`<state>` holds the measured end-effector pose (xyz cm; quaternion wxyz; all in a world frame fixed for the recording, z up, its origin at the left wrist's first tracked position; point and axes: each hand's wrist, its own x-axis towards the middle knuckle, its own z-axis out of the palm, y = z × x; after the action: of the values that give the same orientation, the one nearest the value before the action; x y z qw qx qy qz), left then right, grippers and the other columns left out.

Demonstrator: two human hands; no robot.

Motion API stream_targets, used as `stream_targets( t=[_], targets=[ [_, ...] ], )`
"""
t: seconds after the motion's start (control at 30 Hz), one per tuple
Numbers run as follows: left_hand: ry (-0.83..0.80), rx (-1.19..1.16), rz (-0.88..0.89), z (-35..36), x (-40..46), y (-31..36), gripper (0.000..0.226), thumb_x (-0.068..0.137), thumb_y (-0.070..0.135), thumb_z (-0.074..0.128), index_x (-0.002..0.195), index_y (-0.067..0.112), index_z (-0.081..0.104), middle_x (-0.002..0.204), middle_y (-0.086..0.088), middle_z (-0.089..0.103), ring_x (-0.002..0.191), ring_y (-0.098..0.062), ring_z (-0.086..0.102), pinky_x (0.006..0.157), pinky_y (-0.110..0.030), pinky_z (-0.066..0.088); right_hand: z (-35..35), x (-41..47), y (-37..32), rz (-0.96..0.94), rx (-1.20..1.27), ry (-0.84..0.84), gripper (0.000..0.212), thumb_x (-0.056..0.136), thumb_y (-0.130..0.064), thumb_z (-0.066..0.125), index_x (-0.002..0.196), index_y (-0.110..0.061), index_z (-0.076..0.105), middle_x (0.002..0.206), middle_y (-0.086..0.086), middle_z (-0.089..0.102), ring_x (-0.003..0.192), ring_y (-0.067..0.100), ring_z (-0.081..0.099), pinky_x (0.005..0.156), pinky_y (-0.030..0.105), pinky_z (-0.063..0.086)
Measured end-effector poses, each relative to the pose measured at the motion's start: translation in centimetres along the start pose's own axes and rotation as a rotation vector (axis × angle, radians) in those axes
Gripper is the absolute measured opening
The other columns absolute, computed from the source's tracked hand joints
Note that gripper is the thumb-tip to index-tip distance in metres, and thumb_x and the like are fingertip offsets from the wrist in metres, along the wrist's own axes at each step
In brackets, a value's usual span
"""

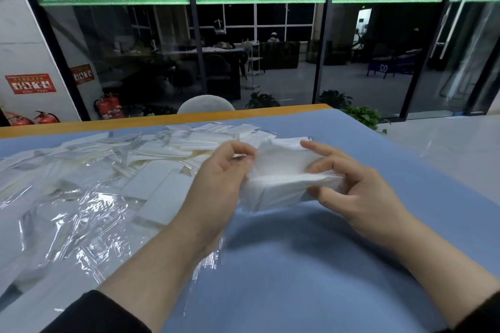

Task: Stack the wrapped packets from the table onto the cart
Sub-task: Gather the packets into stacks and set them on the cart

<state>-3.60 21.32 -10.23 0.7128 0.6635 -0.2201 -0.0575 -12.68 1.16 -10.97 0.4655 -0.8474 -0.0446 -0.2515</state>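
Note:
A bundle of white wrapped packets [284, 184] is held just above the blue table cover [311, 265], a little right of centre. My left hand [219, 184] grips its left end, fingers curled over the top. On the bundle's right end my right hand [354, 189] holds with thumb below and fingers above. Many more clear-wrapped white packets [113, 170] lie scattered in a loose heap over the left half of the table. No cart is in view.
The table's orange far edge [162, 119] runs across the view, with a grey chair back [205, 105] behind it. Beyond stands a dark glass wall. Fire extinguishers [108, 107] sit at the left, green plants [362, 115] at the right.

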Motion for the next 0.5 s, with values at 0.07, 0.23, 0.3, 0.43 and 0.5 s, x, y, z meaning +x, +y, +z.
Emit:
stream_targets(
  t=[0.07, 0.23, 0.3, 0.43, 0.5],
  targets=[
    [-0.057, 0.033, -0.014, 0.2, -0.3, -0.1, 0.021, 0.095, 0.028, 0.057, 0.084, 0.011, 0.063, 0.082, -0.003, 0.057, 0.077, -0.017, 0.046, 0.076, -0.038, 0.035, 0.0, -0.1, 0.1, 0.033, 0.004, 0.022, 0.027, 0.085, 0.002, 0.073, 0.085, -0.025, 0.067, 0.085, -0.030, 0.066, 0.058, -0.004, 0.050, 0.058, 0.007, 0.035],
    [0.165, -0.010, 0.049, 0.2, -0.6, 0.8, 0.053, 0.095, 0.065, 0.045, 0.094, 0.019, 0.070, 0.086, -0.003, 0.076, 0.079, -0.015, 0.069, 0.078, -0.029, 0.053, 0.3, 0.0, 0.3, 0.059, -0.068, -0.053, 0.042, 0.084, -0.011, 0.077, 0.102, -0.044, 0.056, 0.096, -0.015, 0.061, 0.076, 0.009, 0.055, 0.072, 0.015, 0.043],
    [0.057, 0.257, 0.028, 0.5, -0.5, -0.1, 0.041, 0.100, 0.055, 0.052, 0.088, 0.022, 0.073, 0.085, -0.001, 0.074, 0.080, -0.013, 0.066, 0.077, -0.026, 0.048, 0.3, -0.1, 0.5, 0.110, -0.183, -0.169, 0.051, 0.085, -0.021, 0.077, 0.114, -0.053, 0.050, 0.107, -0.022, 0.058, 0.090, 0.001, 0.057, 0.080, 0.007, 0.041],
    [-0.075, 0.505, 0.016, 1.2, -0.6, -0.8, 0.024, 0.103, 0.029, 0.054, 0.089, 0.024, 0.072, 0.083, 0.015, 0.069, 0.076, -0.001, 0.058, 0.065, -0.012, 0.040, 0.3, -0.1, 0.7, 0.141, -0.266, -0.224, 0.045, 0.086, -0.024, 0.076, 0.117, -0.047, 0.054, 0.104, -0.024, 0.061, 0.090, -0.004, 0.057, 0.077, 0.008, 0.041],
    [-0.104, 0.437, 0.005, 1.1, -0.8, -0.5, 0.016, 0.100, 0.039, 0.057, 0.097, 0.030, 0.070, 0.092, 0.016, 0.069, 0.084, -0.001, 0.060, 0.070, -0.013, 0.043, 0.3, -0.1, 0.6, 0.101, -0.250, -0.202, 0.032, 0.086, -0.017, 0.075, 0.104, -0.039, 0.061, 0.095, -0.020, 0.065, 0.084, 0.000, 0.059, 0.072, 0.012, 0.041]
  ],
)
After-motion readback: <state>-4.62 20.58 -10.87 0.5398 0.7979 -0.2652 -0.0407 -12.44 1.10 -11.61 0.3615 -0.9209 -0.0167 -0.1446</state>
